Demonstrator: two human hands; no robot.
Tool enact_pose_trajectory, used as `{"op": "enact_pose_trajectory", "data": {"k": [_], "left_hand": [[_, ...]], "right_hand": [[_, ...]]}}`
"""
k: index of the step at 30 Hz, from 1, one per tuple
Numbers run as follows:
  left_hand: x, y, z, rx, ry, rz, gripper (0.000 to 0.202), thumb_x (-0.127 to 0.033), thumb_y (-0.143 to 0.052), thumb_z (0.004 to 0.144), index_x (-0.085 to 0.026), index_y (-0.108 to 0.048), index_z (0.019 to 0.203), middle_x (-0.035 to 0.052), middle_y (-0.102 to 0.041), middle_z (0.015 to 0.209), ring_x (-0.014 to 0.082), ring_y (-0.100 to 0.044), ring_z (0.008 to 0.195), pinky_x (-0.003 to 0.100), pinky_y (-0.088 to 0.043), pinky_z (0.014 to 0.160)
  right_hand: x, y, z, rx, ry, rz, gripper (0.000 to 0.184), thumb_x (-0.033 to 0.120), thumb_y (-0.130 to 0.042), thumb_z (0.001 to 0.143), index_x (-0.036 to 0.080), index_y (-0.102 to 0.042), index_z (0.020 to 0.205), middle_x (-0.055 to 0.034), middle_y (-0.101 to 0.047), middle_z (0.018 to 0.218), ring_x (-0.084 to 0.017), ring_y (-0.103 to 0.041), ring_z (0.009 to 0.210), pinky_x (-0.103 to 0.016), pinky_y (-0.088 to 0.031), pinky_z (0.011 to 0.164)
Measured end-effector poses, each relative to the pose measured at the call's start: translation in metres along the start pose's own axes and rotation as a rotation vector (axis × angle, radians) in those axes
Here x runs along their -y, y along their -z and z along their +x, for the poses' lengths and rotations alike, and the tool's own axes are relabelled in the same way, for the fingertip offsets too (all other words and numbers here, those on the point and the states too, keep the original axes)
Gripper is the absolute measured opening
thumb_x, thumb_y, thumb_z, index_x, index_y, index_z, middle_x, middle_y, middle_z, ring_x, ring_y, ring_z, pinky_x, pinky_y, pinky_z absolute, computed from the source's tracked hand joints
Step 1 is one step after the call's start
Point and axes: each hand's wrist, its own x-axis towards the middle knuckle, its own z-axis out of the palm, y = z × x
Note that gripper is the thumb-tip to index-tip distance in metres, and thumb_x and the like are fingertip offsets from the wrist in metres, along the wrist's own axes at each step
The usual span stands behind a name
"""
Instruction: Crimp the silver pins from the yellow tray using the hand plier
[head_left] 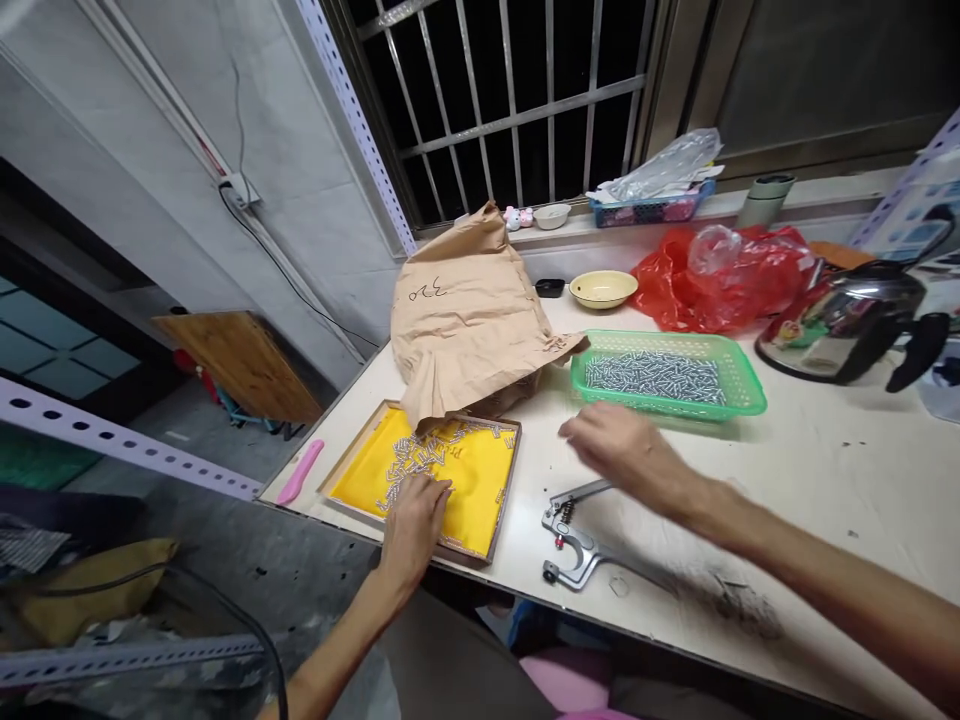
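My left hand (pixel 411 522) is over a shallow tray (pixel 514 470) lined with yellow. Its fingers are bent and pinched, with what looks like a small metal pin at the tips. A loose heap of similar metal pins (pixel 411 460) lies in the tray just beyond the fingers. My right hand (pixel 619 445), slightly blurred, hovers above the table with its fingers curled closed; whatever they hold is hidden. Below it lie metal snap pliers (pixel 581 555), their jaw towards the table's front edge. A green plastic basket (pixel 739 385) full of small metal pieces (pixel 652 375) stands beyond this hand.
A brown paper bag (pixel 472 310) overlaps the tray's back edge. A pink-handled tool (pixel 301 472) lies at the left table edge. Farther back are a yellow dish (pixel 603 289), a red plastic bag (pixel 675 285) and an electric kettle (pixel 840 320) at right.
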Motion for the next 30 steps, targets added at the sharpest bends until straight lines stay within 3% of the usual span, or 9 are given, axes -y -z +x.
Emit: {"op": "enact_pose_trajectory", "data": {"k": [4, 7, 10, 13, 15, 17, 20, 23, 30], "left_hand": [[0.008, -0.009, 0.008, 0.140, -0.027, 0.060, 0.022, -0.025, -0.045, 0.090, -0.020, -0.066, 0.090, 0.0057, -0.060, 0.086, 0.0196, -0.052, 0.089, 0.031, -0.045, 0.078], [0.008, -0.014, 0.012, 0.167, -0.028, 0.071, 0.022, -0.025, -0.044, 0.090, -0.021, -0.066, 0.088, 0.0055, -0.059, 0.084, 0.0195, -0.052, 0.088, 0.030, -0.044, 0.077], [0.011, -0.014, 0.018, 0.173, -0.048, 0.062, 0.023, -0.026, -0.043, 0.089, -0.021, -0.065, 0.082, 0.0058, -0.059, 0.082, 0.0203, -0.053, 0.087, 0.032, -0.044, 0.078], [0.007, -0.010, 0.024, 0.163, -0.059, 0.004, 0.023, -0.026, -0.045, 0.087, -0.020, -0.063, 0.075, 0.0061, -0.060, 0.081, 0.0211, -0.054, 0.086, 0.034, -0.044, 0.080], [-0.007, -0.007, 0.026, 0.165, 0.011, -0.134, 0.020, -0.029, -0.048, 0.084, -0.020, -0.063, 0.075, 0.0052, -0.062, 0.079, 0.0202, -0.056, 0.081, 0.033, -0.045, 0.077], [-0.029, -0.005, 0.026, 0.254, 0.168, -0.365, 0.020, -0.034, -0.052, 0.081, -0.019, -0.064, 0.077, 0.0029, -0.063, 0.073, 0.0171, -0.057, 0.069, 0.029, -0.047, 0.068], [-0.068, -0.008, 0.024, 0.489, 0.417, -0.713, 0.027, -0.042, -0.055, 0.076, -0.017, -0.065, 0.078, -0.0010, -0.059, 0.061, 0.0115, -0.052, 0.050, 0.023, -0.044, 0.050], [-0.093, -0.018, 0.021, 0.559, 0.495, -0.802, 0.030, -0.044, -0.058, 0.071, -0.015, -0.065, 0.076, -0.0034, -0.055, 0.055, 0.0085, -0.046, 0.043, 0.020, -0.039, 0.041], [-0.103, -0.039, 0.014, 0.658, 0.490, -0.761, 0.031, -0.046, -0.058, 0.071, -0.016, -0.064, 0.073, -0.0075, -0.045, 0.040, 0.0072, -0.038, 0.033, 0.019, -0.030, 0.035]], "right_hand": [[-0.058, 0.049, 0.008, -0.013, -0.213, -0.323, 0.021, 0.017, -0.041, 0.090, 0.017, -0.061, 0.084, -0.0096, -0.055, 0.078, -0.023, -0.047, 0.078, -0.033, -0.032, 0.066], [-0.069, 0.049, -0.006, -0.012, -0.263, -0.351, 0.021, 0.025, -0.043, 0.091, 0.016, -0.062, 0.087, -0.0109, -0.056, 0.083, -0.024, -0.049, 0.081, -0.035, -0.036, 0.066], [-0.044, 0.024, -0.037, 0.082, -0.216, -0.112, 0.024, 0.029, -0.041, 0.093, 0.017, -0.062, 0.092, -0.0101, -0.057, 0.086, -0.022, -0.053, 0.080, -0.033, -0.040, 0.064], [-0.003, -0.003, -0.071, 0.296, -0.251, 0.138, 0.018, 0.027, -0.047, 0.091, 0.018, -0.062, 0.088, -0.0076, -0.058, 0.086, -0.019, -0.055, 0.076, -0.030, -0.042, 0.064], [0.019, -0.013, -0.087, 0.428, -0.288, 0.210, 0.014, 0.025, -0.050, 0.089, 0.018, -0.061, 0.085, -0.0067, -0.057, 0.086, -0.018, -0.056, 0.075, -0.029, -0.041, 0.065], [0.031, -0.018, -0.096, 0.507, -0.310, 0.234, 0.011, 0.022, -0.050, 0.088, 0.017, -0.059, 0.084, -0.0065, -0.057, 0.087, -0.018, -0.055, 0.077, -0.028, -0.040, 0.065], [0.036, -0.024, -0.104, 0.527, -0.311, 0.229, 0.012, 0.016, -0.046, 0.090, 0.016, -0.057, 0.086, -0.0064, -0.057, 0.089, -0.018, -0.054, 0.077, -0.028, -0.037, 0.064], [0.036, -0.029, -0.107, 0.495, -0.310, 0.207, 0.014, 0.015, -0.043, 0.091, 0.016, -0.055, 0.086, -0.0055, -0.056, 0.088, -0.017, -0.052, 0.076, -0.028, -0.034, 0.063], [0.040, -0.016, -0.108, 0.475, -0.314, 0.252, 0.015, 0.010, -0.040, 0.090, 0.017, -0.052, 0.086, -0.0058, -0.054, 0.088, -0.017, -0.049, 0.075, -0.028, -0.032, 0.063]]}}
